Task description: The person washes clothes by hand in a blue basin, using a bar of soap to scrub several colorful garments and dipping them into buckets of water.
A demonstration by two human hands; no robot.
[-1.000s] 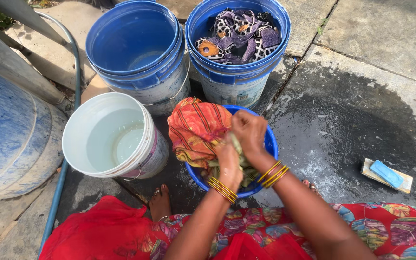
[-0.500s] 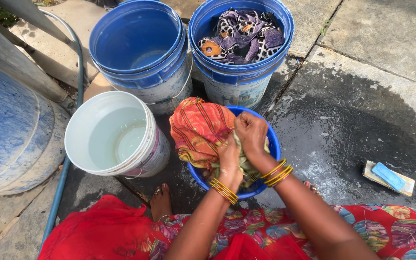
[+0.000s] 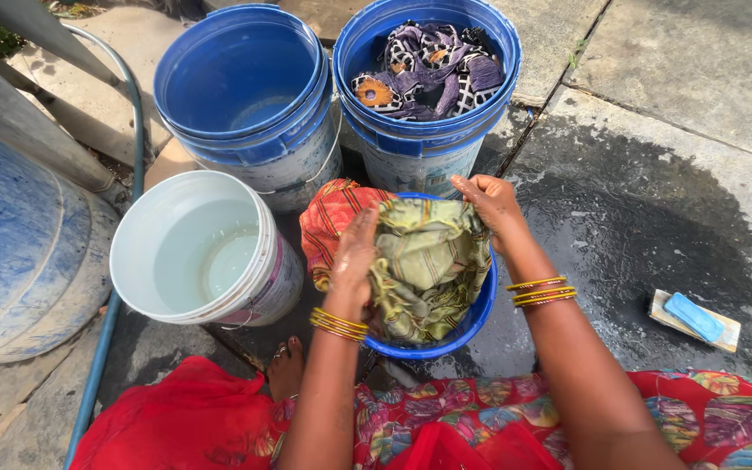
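1. Head view: both hands hold a green cloth (image 3: 424, 270) spread over the blue basin (image 3: 479, 309), centre of frame.
2. Left hand (image 3: 354, 257) grips the cloth's left edge, fingers (image 3: 361, 228) closed on the fabric, pointing up-frame; cloth runs right from them.
3. Right hand (image 3: 491, 202) pinches the cloth's upper right corner, fingers bent around the edge; cloth hangs below and left of them.
4. Orange striped cloth (image 3: 328, 222) lies over the basin's left rim, just behind the left hand, touching the green cloth.
5. White bucket (image 3: 211, 300) with water, left of basin.
6. Two blue buckets at top: left one (image 3: 245, 78) holds a little water, right one (image 3: 428, 130) holds purple patterned laundry (image 3: 433, 65).
7. Blue soap bar (image 3: 694, 316) on wet paving (image 3: 637, 218), lower right.
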